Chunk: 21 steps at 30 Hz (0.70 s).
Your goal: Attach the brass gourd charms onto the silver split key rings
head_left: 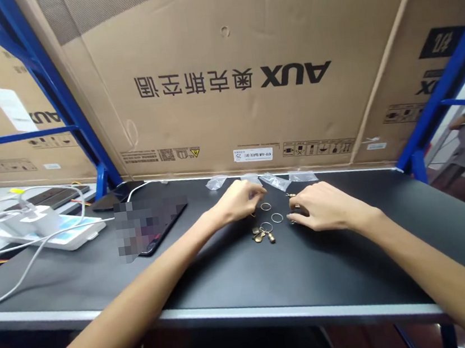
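Near the middle of the frame we see three loose metal rings (266, 206) lying on the black table (245, 274) between the two hands. Two rings lie bare, and the lowest one carries a small cluster of brass charms (259, 236). The left hand (239, 200) sits just left of the rings with its fingers (256, 195) curled in and the tips drawn together over the upper ring. Whether they pinch anything is too small for us to tell. The right hand (325, 209) rests just right of the rings, its fingers (299, 217) bent and slightly apart, the tips on or beside tiny brass pieces. Just above the hands we count four small clear plastic bags (274, 181) in a row along the table's far edge. Left of centre lies one dark flat device (165, 219), and at the far left one white unit (48, 225) with white cables. One large cardboard box (224, 73) fills the upper frame, between blue rack posts (52, 89).
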Tool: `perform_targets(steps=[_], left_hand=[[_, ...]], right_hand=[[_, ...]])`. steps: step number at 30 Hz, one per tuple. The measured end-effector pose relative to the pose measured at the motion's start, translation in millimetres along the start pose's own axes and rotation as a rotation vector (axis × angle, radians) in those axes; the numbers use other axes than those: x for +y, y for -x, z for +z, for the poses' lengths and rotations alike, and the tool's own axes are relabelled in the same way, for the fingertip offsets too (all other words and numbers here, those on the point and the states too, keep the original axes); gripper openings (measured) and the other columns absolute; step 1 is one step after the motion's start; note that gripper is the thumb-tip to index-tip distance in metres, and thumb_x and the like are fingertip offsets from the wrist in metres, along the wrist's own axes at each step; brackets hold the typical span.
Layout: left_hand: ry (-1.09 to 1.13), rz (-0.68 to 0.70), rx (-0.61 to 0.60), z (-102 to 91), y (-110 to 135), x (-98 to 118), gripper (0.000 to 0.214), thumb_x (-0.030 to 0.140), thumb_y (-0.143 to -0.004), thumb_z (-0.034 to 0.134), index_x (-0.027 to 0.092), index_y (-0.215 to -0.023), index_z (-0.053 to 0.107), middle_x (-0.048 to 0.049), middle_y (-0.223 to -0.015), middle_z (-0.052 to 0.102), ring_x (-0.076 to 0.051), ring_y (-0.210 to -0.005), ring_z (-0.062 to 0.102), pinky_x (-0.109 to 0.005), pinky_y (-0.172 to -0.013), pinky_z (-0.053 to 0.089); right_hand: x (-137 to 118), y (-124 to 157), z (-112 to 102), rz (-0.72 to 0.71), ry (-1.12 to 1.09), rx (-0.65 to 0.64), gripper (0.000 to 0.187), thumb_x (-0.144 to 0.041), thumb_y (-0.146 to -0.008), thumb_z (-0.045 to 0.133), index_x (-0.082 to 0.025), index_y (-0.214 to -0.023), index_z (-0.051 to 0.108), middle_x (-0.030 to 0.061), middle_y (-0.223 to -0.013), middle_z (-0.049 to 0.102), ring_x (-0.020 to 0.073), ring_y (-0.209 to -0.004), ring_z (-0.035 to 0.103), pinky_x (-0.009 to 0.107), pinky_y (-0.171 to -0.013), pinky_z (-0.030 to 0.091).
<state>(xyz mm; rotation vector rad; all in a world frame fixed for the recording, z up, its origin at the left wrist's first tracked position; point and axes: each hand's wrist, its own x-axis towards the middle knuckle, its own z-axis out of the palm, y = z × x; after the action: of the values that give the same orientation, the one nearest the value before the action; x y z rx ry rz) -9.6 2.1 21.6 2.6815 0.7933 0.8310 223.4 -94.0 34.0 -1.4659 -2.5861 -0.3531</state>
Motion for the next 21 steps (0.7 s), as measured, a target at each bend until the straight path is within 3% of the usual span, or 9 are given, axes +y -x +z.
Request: perform_targets(steps=[3,5,9,14,21], left_hand=[[-0.006,-0.128,-0.196,-17.9,0.4,-13.0,0.014,0.022,-0.079,0.066,0.021,-0.078,0.08,-0.0022,-0.066,0.072,-0.017,-0.061,0.061,-0.026,-0.065,0.043],[0.034,-0.156,-0.262,-20.8,2.3,-17.5,0.008,0.027,-0.073,0.073,0.021,-0.074,0.078,-0.0019,-0.066,0.071,-0.017,-0.062,0.061,-0.025,-0.061,0.041],[-0.061,-0.133,-0.239,-12.7,4.6,-12.7,0.003,0.02,-0.069,0.072,0.021,-0.067,0.074,-0.0033,-0.069,0.071,-0.018,-0.063,0.061,-0.026,-0.06,0.039],[-0.324,-0.175,-0.207,-12.8,1.3,0.1,0.014,0.019,-0.075,0.06,0.017,-0.068,0.072,-0.0074,-0.071,0.072,-0.021,-0.067,0.063,-0.029,-0.063,0.042],[0.015,-0.381,-0.318,-21.9,-0.4,-7.1,0.011,0.017,-0.068,0.061,0.016,-0.064,0.071,-0.004,-0.068,0.072,-0.016,-0.062,0.061,-0.025,-0.059,0.042]], right_hand=[[-0.8,-1.8,-0.1,0.011,-0.002,0.026,0.032,-0.043,-0.098,0.05,-0.022,-0.083,0.069,0.0092,-0.078,0.074,0.0254,-0.071,0.067,0.034,-0.061,0.037],[-1.5,-3.2,1.1,0.009,-0.005,0.032,0.033,-0.04,-0.1,0.048,-0.021,-0.083,0.069,0.0093,-0.079,0.074,0.0252,-0.073,0.068,0.034,-0.062,0.036],[-4.6,-4.9,4.3,-0.027,-0.026,0.022,0.033,-0.038,-0.102,0.046,-0.021,-0.086,0.07,0.0091,-0.08,0.075,0.0239,-0.074,0.068,0.032,-0.063,0.035],[-7.9,-6.2,4.5,-0.034,-0.031,0.038,0.037,-0.037,-0.104,0.042,-0.02,-0.083,0.068,0.0074,-0.081,0.075,0.0211,-0.072,0.067,0.031,-0.062,0.032],[-9.9,-7.0,8.2,-0.03,-0.07,0.056,0.039,-0.036,-0.104,0.042,-0.02,-0.077,0.066,0.0051,-0.074,0.073,0.0179,-0.064,0.062,0.03,-0.06,0.028]])
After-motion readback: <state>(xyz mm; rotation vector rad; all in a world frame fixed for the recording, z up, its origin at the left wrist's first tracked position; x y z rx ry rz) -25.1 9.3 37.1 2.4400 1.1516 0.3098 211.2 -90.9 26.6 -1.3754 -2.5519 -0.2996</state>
